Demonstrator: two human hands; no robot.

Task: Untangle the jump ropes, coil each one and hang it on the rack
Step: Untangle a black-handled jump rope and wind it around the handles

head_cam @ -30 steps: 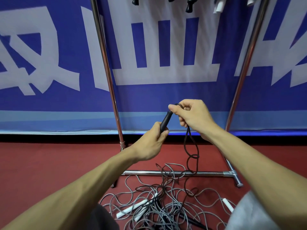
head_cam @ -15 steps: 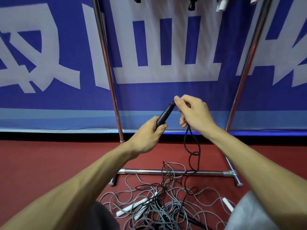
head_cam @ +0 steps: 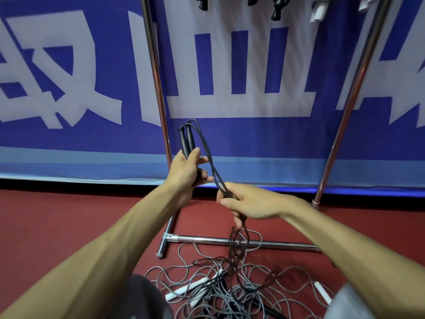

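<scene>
The only writing is on the blue banner [head_cam: 230, 139]: very large white characters [head_cam: 239, 104], one at 9 o'clock, one at 12 o'clock and part of another at 3 o'clock. Each is cut off by the picture's edge, so none can be read with certainty.

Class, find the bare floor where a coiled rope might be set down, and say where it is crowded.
Free: red floor left of the rack's foot, below the banner. Crowded: the rope tangle in front of the base bar.
</scene>
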